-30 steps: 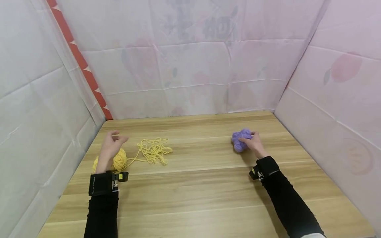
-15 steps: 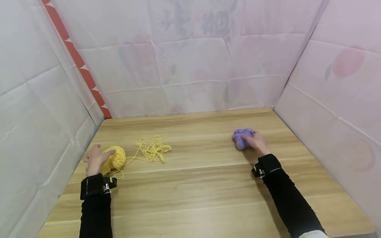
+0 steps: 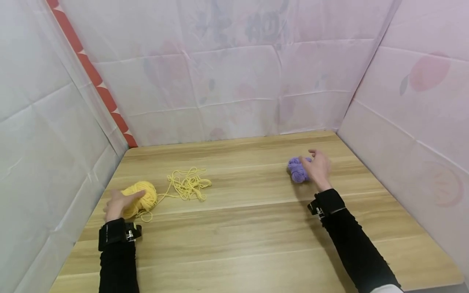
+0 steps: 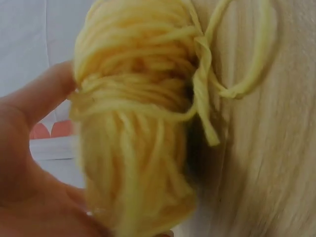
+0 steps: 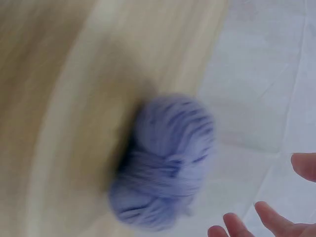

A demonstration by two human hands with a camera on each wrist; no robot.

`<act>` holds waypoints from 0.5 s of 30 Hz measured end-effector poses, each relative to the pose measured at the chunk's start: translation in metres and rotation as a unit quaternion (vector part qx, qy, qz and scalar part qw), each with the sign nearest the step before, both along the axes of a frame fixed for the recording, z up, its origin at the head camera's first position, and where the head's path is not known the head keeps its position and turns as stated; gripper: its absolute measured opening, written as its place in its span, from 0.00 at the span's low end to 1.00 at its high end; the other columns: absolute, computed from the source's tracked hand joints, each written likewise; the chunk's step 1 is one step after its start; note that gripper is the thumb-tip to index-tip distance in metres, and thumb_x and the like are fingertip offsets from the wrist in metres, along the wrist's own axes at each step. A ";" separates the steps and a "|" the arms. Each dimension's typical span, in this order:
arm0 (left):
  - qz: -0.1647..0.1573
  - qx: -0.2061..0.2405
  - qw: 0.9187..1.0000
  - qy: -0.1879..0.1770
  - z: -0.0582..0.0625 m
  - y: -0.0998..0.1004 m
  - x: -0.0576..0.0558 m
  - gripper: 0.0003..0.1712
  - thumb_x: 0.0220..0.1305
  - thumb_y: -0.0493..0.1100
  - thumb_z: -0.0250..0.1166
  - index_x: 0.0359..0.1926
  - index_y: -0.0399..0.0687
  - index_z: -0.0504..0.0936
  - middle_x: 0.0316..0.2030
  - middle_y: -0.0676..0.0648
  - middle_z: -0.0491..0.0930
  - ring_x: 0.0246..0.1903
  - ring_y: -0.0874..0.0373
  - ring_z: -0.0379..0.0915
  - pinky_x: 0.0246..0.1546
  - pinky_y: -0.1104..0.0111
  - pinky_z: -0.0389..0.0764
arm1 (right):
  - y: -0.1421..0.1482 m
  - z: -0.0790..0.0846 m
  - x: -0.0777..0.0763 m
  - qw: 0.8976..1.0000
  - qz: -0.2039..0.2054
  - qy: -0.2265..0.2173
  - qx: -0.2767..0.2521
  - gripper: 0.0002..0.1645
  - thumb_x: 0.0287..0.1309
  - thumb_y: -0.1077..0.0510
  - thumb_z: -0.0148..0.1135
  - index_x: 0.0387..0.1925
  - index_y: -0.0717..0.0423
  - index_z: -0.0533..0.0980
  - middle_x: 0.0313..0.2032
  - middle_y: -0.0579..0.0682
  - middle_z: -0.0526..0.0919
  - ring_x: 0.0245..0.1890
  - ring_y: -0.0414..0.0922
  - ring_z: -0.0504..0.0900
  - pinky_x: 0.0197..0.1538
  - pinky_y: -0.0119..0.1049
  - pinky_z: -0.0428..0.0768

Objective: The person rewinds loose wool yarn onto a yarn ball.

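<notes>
In the head view a yellow ball of yarn (image 3: pixel 146 195) lies at the left of the table. My left hand (image 3: pixel 119 202) grips it from its left side, the thumb across its top. Close up in the left wrist view, the same yellow yarn ball (image 4: pixel 136 108) sits between thumb and fingers; most fingers are hidden below it. Over on the right, a purple ball of yarn (image 3: pixel 299 171) rests on the table. My right hand (image 3: pixel 318 167) is just beside it with spread fingers, holding nothing. The right wrist view shows that purple yarn ball (image 5: pixel 165 163) apart from the fingertips (image 5: pixel 269 215).
A loose tangle of yellow yarn (image 3: pixel 188 184) lies right of the yellow ball, joined to it by a strand. The wooden table (image 3: pixel 227 240) is walled by pale printed sheets (image 3: pixel 234 81) at the back and both sides.
My left hand has come down and left, from above the yellow yarn ball to a hold on its side. The right hand has let go of the purple yarn ball.
</notes>
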State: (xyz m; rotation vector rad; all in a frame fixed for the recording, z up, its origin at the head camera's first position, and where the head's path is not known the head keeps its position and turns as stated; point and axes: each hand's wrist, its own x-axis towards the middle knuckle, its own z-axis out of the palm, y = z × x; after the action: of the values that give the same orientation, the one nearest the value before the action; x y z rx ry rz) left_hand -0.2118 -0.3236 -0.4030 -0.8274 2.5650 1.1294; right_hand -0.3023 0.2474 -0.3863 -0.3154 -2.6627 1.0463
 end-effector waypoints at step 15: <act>-0.055 0.053 0.982 0.174 0.036 0.041 -0.015 0.59 0.53 0.48 0.72 0.71 0.32 0.41 0.64 0.25 0.57 0.58 0.36 0.62 0.54 0.51 0.75 | -0.045 0.028 0.014 0.985 0.118 0.097 -0.077 0.29 0.63 0.53 0.59 0.60 0.65 0.69 0.59 0.66 0.73 0.60 0.63 0.69 0.63 0.55 0.66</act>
State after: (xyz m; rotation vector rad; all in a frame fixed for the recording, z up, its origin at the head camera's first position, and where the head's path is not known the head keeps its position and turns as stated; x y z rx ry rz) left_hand -0.2269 -0.2829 -0.3672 -0.4927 2.7513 1.4728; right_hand -0.2881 0.2025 -0.3585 0.0739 -2.4923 1.2858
